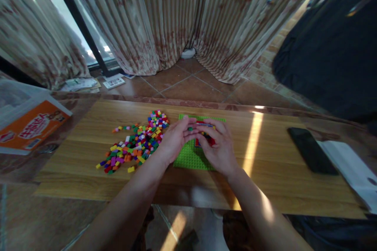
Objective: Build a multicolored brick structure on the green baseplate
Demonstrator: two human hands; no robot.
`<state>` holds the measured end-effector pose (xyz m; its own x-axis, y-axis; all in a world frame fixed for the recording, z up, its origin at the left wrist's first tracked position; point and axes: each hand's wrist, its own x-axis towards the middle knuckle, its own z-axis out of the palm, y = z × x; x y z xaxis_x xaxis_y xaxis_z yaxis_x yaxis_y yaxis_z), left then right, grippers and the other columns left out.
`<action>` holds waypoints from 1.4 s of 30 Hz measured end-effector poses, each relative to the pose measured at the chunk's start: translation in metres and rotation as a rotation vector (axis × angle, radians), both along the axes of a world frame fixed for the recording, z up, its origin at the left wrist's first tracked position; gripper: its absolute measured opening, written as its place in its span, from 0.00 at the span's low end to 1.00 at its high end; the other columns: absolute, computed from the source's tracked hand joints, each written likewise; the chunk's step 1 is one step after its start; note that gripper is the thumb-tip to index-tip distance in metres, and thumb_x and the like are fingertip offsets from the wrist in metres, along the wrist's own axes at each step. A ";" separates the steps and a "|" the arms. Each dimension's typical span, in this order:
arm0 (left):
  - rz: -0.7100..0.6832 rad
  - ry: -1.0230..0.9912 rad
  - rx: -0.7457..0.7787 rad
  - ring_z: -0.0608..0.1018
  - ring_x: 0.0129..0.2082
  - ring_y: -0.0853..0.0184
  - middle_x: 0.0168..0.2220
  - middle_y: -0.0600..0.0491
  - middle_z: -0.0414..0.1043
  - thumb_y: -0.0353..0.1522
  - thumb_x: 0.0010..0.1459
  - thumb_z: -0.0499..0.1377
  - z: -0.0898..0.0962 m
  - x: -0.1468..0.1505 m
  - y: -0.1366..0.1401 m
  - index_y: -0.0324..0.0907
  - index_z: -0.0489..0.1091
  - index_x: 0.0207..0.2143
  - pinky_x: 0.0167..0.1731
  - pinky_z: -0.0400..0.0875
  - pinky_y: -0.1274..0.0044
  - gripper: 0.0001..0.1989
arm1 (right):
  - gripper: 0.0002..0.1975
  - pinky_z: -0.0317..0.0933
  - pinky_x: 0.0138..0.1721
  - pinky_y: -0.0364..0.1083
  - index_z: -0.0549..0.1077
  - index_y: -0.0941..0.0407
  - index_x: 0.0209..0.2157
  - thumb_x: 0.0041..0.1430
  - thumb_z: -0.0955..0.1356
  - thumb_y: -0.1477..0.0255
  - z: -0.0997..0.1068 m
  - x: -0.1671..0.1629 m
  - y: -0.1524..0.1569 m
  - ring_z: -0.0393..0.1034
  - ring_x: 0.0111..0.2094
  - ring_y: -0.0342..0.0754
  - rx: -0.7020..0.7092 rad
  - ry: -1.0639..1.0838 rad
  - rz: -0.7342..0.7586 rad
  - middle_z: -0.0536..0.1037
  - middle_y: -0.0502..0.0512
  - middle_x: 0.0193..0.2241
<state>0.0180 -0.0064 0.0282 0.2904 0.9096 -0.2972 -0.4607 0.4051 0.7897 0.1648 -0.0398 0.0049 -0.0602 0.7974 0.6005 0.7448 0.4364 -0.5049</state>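
My left hand is turned palm up at the left part of a green studded baseplate. A small dark green toy brick rests on its fingers. My right hand arches over the right part of the baseplate, thumb and fingers apart, its fingertips close to those of my left hand. Between and beneath the fingers shows a low structure of mostly red and blue bricks on the baseplate; my right hand covers much of it. Left of the baseplate spreads a heap of mixed-colour bricks.
The wooden table carries a dark phone and a white flat item at the right. A clear tub with an orange label stands at the left. Striped curtains hang behind; papers lie beyond the table.
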 end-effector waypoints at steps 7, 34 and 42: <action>-0.141 -0.055 0.058 0.78 0.43 0.64 0.43 0.44 0.77 0.46 0.59 0.59 -0.001 0.000 -0.006 0.36 0.74 0.44 0.47 0.68 0.74 0.22 | 0.08 0.61 0.50 0.58 0.76 0.49 0.43 0.62 0.67 0.68 0.000 -0.005 0.000 0.67 0.50 0.54 0.014 -0.048 -0.009 0.75 0.56 0.47; -0.093 0.176 0.161 0.76 0.34 0.72 0.37 0.52 0.77 0.27 0.49 0.64 -0.009 0.000 -0.001 0.37 0.75 0.38 0.37 0.71 0.79 0.11 | 0.05 0.63 0.48 0.55 0.77 0.51 0.38 0.60 0.69 0.70 0.005 -0.002 -0.002 0.69 0.45 0.52 -0.065 -0.001 0.012 0.78 0.54 0.41; -0.012 0.300 0.153 0.77 0.28 0.71 0.33 0.52 0.77 0.28 0.53 0.61 -0.012 -0.001 0.004 0.37 0.73 0.38 0.36 0.72 0.76 0.08 | 0.06 0.65 0.48 0.55 0.79 0.49 0.36 0.60 0.68 0.70 0.004 0.021 0.004 0.70 0.44 0.51 -0.076 0.147 -0.042 0.77 0.53 0.40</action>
<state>0.0170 -0.0020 0.0159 0.2220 0.9471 -0.2317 -0.1946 0.2759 0.9413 0.1857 -0.0356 0.0085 0.0582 0.8411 0.5378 0.6775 0.3624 -0.6400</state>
